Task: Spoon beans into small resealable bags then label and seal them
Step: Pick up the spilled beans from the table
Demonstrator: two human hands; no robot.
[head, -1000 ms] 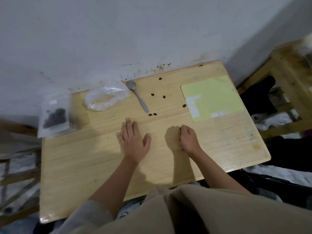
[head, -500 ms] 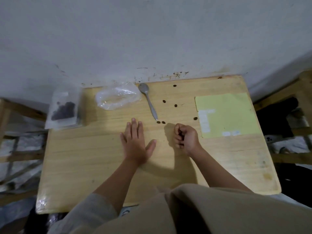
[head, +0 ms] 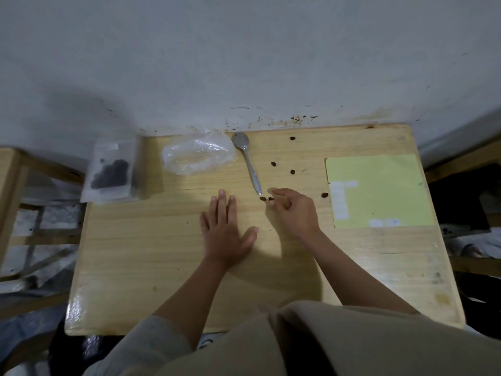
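Your left hand [head: 226, 232] lies flat on the wooden table [head: 141, 253], fingers straight and together, thumb spread. It holds nothing; it looks like a brace that steadies you while the other hand works.

Your right hand [head: 294, 210] reaches forward with its fingers curled in towards the thumb, the tips right at two loose beans [head: 266, 198] that lie just beyond the end of the spoon handle. The fingers look set to pinch one bean, but you cannot tell from this view whether a bean is already caught between them.

The metal spoon [head: 247, 161] rests on the table with its bowl near the wall and its handle pointing at you, untouched. For single stray beans, fingertips probably serve better than a spoon, which would explain why it lies idle.

More stray beans are scattered to the right of the spoon: one near the far edge [head: 292, 138], two in the middle [head: 273, 164] and one just beside the yellow label sheet [head: 379, 191]. That sheet lies flat on the right side, white labels along its left and lower edges, within reach of your right hand for the labelling step.

A crumpled clear plastic bag [head: 198, 157] sits just left of the spoon bowl. A filled resealable bag [head: 111, 172] with dark beans inside and a white label near its top rests at the table's left edge, set aside as though finished, so the gathering of spilled beans seems to be the step in hand.
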